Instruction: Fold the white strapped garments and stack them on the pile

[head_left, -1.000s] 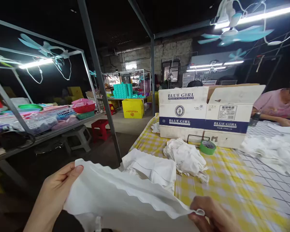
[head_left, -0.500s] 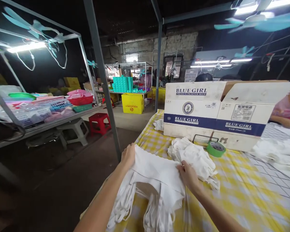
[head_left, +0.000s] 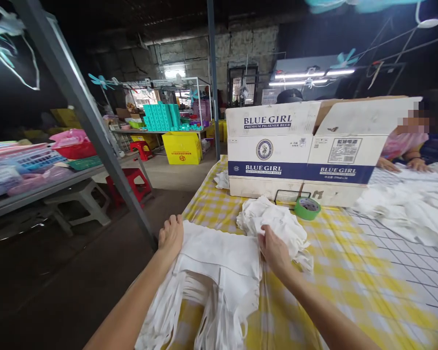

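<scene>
A layered stack of white cloth pieces (head_left: 219, 248) lies on the table in front of me, its scalloped edge facing away. Long thin white straps hang from it toward me in two bunches. My left hand (head_left: 171, 236) is closed on the stack's upper left corner, fingers curled over the edge. At the upper right edge, my right hand (head_left: 275, 250) is closed on the cloth, thumb side against it; some fingertips are hidden. Just beyond the right hand is a crumpled pile of white cloth (head_left: 277, 221).
A Blue Girl beer carton (head_left: 270, 146) stands behind the pile, with a roll of green tape (head_left: 307, 208) before it. A yellow checked cloth (head_left: 299, 301) covers the table. More white cloth (head_left: 405, 209) lies right, near a co-worker's hands (head_left: 418, 164). A metal post (head_left: 95, 131) rises left.
My view has turned right and tipped down slightly. The stack looks flatter and squarer between my hands, and both hands stay at its upper corners. The co-worker's hands have come into view.
</scene>
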Tool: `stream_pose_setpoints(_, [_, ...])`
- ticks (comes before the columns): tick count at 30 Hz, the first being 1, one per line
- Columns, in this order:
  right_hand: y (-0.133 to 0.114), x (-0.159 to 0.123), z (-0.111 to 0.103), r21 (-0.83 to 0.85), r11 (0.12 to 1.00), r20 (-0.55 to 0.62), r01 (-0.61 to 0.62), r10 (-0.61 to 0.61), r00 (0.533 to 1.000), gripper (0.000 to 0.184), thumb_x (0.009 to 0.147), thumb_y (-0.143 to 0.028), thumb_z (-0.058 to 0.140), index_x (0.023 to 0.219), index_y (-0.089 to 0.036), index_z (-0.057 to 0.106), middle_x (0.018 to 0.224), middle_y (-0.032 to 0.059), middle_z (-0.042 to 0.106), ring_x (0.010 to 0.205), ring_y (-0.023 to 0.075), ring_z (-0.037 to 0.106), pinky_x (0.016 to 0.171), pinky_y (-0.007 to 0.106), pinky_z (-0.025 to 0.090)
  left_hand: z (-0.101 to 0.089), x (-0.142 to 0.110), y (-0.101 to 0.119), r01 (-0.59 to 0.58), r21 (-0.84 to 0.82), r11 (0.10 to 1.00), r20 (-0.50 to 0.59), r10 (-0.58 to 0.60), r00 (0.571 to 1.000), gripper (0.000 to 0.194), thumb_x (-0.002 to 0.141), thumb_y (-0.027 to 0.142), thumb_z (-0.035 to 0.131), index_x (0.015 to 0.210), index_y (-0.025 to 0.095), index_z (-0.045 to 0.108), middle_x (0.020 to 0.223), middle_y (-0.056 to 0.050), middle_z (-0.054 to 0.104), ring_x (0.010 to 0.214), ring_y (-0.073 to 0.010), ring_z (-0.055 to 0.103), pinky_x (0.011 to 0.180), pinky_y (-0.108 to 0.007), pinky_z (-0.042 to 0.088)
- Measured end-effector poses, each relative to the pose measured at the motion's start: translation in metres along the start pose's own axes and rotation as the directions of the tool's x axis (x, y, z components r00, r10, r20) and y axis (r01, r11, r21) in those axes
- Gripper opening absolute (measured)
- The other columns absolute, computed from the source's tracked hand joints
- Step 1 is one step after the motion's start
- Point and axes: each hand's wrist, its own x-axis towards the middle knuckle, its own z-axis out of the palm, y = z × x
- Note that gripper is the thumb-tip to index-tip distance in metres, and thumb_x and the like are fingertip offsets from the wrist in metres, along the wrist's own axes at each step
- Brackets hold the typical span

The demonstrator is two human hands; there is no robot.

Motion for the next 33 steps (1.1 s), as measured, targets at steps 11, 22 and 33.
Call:
stream_pose_setpoints(11, [0.041, 0.095, -0.046, -0.061, 0.979, -0.006, 0.196, -0.196, 0.98, 0.029, 0.078, -0.01, 0.049, 0.105, -0.017, 0.056, 0.119, 0.0129, 0.05, 0.11, 0.025, 0.041, 0.089, 0.034, 0.033, -0.045, -0.063, 0.117, -0.45, -0.319, 0.834, -0.103, 0.442, 0.891, 0.057, 0.078, 0.025, 0.052, 0.133, 0.016, 0.037, 0.137, -0.011, 0.04, 0.128, -0.0265, 0.033, 0.105, -0.04, 0.027])
stream_pose_setpoints(22, [0.056, 0.125, -0.154, 0.415, 0.881, -0.211, 0.225, -0.147, 0.966, 0.019, 0.086, -0.029, 0.035, 0.089, -0.019, 0.051, 0.074, 0.0005, 0.053, 0.069, 0.0137, 0.048, 0.066, 0.024, 0.038, -0.054, -0.052, 0.179, -0.287, -0.805, 0.519, -0.02, 0.46, 0.888, 0.069, 0.077, 0.029, 0.051, 0.138, 0.014, 0.023, 0.141, -0.014, 0.031, 0.13, -0.0224, 0.031, 0.105, -0.035, 0.029])
stream_pose_setpoints(33, [0.051, 0.088, -0.287, 0.814, 0.432, -0.363, 0.388, -0.141, 0.921, 0.015, 0.08, -0.034, 0.053, 0.077, -0.02, 0.047, 0.061, -0.006, 0.043, 0.052, 0.0065, 0.041, 0.052, 0.019, 0.037, -0.118, -0.015, 0.279, -0.078, -0.991, 0.107, -0.038, 0.334, 0.942, 0.051, 0.068, 0.043, 0.061, 0.105, 0.009, 0.06, 0.08, -0.007, 0.064, 0.074, -0.0229, 0.061, 0.065, -0.03, 0.046])
